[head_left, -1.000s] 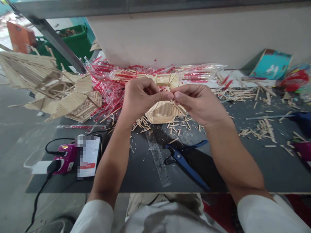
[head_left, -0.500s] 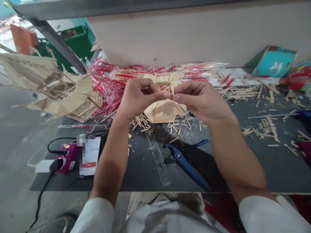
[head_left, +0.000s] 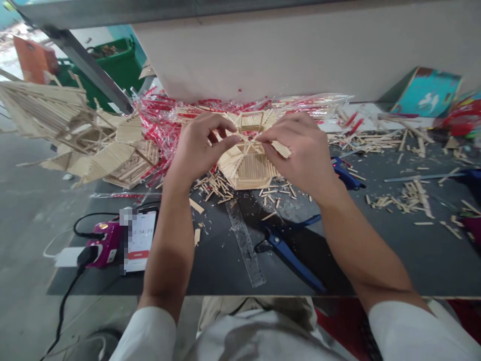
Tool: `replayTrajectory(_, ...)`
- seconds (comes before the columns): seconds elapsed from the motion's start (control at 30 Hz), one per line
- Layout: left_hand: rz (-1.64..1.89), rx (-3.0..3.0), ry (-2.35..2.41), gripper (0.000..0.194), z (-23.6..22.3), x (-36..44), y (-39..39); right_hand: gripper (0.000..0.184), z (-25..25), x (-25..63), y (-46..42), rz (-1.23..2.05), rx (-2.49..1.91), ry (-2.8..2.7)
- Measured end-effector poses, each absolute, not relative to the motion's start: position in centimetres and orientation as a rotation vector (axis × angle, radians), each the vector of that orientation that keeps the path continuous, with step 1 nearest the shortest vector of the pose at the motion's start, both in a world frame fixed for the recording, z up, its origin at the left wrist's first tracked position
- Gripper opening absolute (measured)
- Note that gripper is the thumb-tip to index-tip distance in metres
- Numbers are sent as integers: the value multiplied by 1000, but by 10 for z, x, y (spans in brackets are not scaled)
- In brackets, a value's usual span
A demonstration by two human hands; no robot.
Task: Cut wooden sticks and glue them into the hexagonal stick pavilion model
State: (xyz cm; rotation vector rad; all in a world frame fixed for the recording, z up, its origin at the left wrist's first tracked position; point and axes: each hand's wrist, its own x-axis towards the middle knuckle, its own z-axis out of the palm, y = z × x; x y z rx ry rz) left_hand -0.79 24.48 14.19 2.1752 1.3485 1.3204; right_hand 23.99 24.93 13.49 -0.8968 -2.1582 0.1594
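L hand: your L hand (head_left: pixel 205 145) is over the L side of the stick model, thumb + index tips close tog. at its top; can't tell if the fingers clamp a stick.
R hand: your R hand (head_left: pixel 302 150) is over the R side, fingertips at the top sticks; thumb partly hidden, so can't tell if they're clamped on one.
Stick model: the small wooden-stick model (head_left: pixel 252 173) sits btwn & below your hands, toward the back edge of the surface (head_left: pixel 221 271), slatted panel facing you.
Offcuts: short stick offcuts (head_left: pixel 214 188) lie just L of the model; more are scattered toward the R edge.
Ruler: clear ruler (head_left: pixel 246 245) runs from nr the model twd the front edge.
Cutter: blue-handled cutter (head_left: pixel 289 255) lies R of the ruler, handle end nr the front edge.
Blue tool: a blue tool (head_left: pixel 347 175) is just R of your R wrist, partly hidden; type unclear.
Phone: phone (head_left: pixel 141 245) is nr the front L corner, beside the purple power adapter (head_left: pixel 105 243).
Big model: larger stick structure (head_left: pixel 108 160) is at the L edge, back part.
Wrappers: red/clear plastic wrappers (head_left: pixel 161 130) are heaped along the back edge, L of ctr.
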Motion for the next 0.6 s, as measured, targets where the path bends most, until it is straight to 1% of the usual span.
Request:
replayTrajectory(0.1, 1247, 2258, 1318, 21, 140, -5, 246, 24, 129, 239, 255, 104, -879, -2181)
replayTrajectory(0.27, 1192, 2328, 1407, 31, 135, -4, 250, 22, 124, 236, 258, 83, -873, -2200)
replayTrajectory(0.4, 1144, 2387, 1396, 28, 133, -3, 250, 20, 120, 235, 261, 66, -828, -2171)
replayTrajectory(0.6, 1112, 2421, 1429, 25, 133, -2, 248, 23, 115, 237, 267, 10, -789, -2167)
